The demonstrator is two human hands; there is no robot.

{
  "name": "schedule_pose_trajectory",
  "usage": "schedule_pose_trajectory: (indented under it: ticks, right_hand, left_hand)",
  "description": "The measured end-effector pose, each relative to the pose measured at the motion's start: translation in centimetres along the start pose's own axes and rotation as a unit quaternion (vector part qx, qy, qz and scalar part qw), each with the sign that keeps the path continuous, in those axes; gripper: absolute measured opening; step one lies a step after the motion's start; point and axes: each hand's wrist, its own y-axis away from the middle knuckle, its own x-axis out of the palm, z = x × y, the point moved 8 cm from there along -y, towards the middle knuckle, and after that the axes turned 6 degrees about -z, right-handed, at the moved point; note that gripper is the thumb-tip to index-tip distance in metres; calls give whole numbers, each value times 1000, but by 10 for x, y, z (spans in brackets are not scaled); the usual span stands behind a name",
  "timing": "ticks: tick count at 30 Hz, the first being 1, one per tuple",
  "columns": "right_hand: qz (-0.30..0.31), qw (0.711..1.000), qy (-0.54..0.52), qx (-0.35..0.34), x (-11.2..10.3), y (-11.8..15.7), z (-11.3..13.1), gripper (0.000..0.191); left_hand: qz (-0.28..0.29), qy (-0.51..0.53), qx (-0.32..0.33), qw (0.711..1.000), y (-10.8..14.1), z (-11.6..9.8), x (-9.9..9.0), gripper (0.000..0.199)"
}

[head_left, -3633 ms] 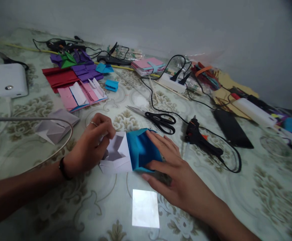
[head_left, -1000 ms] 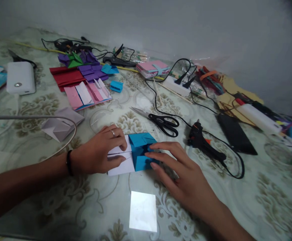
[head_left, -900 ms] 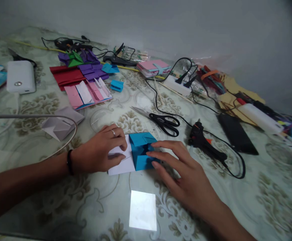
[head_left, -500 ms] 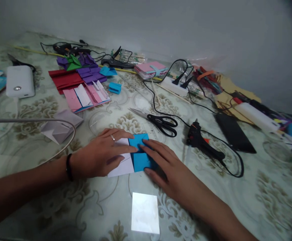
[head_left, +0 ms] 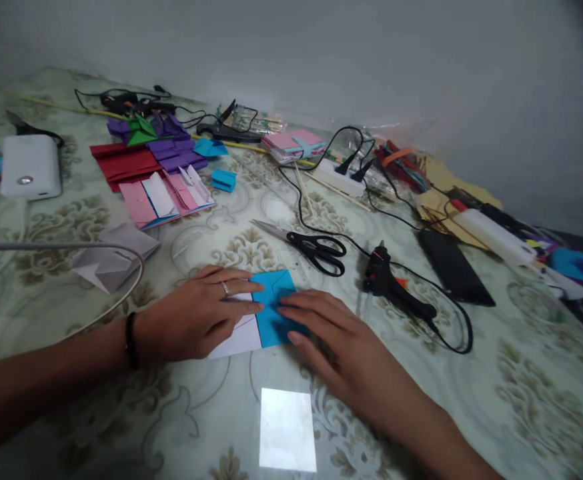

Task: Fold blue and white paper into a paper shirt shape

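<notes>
A folded paper, white on its left part and blue on its right part, lies flat on the patterned table. My left hand rests on the white part, its fingers stretched out and their tips reaching the blue edge. With fingers apart, my right hand touches the right side of the blue part. Neither hand grips anything. Beyond the paper lie black-handled scissors, and a black glue gun is to the right of them.
Folded papers, red, purple and pink, lie at the back left. A grey folded paper sits under a cable near a white power bank. A black phone and power strip are right.
The blue part, which had a raised or split flap across its middle, now looks like one flat surface. Both hands stay on the paper. The whole view has shifted slightly.
</notes>
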Motion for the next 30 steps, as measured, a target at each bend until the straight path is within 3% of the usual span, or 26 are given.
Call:
schedule_pose_trajectory:
  ticks: [3,7,16,18,23,30]
  right_hand:
    - [43,999,11,5,9,2,-4,31]
    - [50,999,8,6,11,4,-4,31]
    - [-100,995,-1,-6,-19,0,5,30]
    - [-83,996,12,3,-16,0,2,31]
    - [35,999,33,17,9,1,-5,42]
    - [50,998,23,26,10,3,-6,44]
  left_hand:
    - [-11,1,6,1000,0,-2,-2,38]
    - [-41,10,23,999,1,-4,-6,34]
    - [-38,18,18,999,-1,-3,-7,32]
    - [-38,17,18,999,-1,-3,-8,32]
    - [-36,26,5,999,-1,1,-10,31]
    - [-25,37,2,999,-3,5,-12,27]
